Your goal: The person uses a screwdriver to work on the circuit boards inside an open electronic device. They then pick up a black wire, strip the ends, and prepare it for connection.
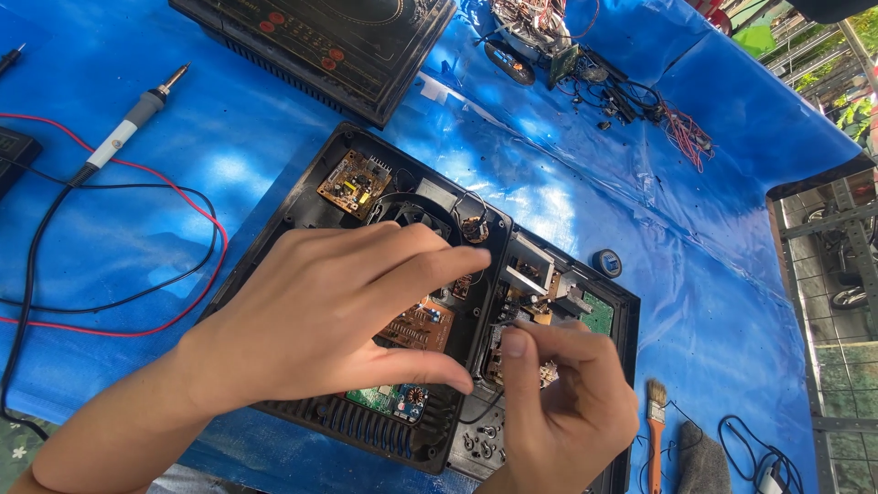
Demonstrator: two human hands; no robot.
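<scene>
Far left: lay a soldering iron on the blue tarp, amid looping red and black wires. Further in: spread the left hand flat over the opened black appliance base, fingers splayed and pressing, gripping nothing, steadying the case. Beneath and beside it: showed brown circuit boards, one near the upper corner, another under the palm. Centre-right: pinched the right hand, thumb and forefinger closed on a small part at the boards' junction; too small to identify. Judged light, rigid and fragile, with solder joints and thin leads prone to bending; best gripped by board edges or the plastic casing, never by components. Right again: lay a small dark round roll, an orange-handled brush and a grey cloth.
</scene>
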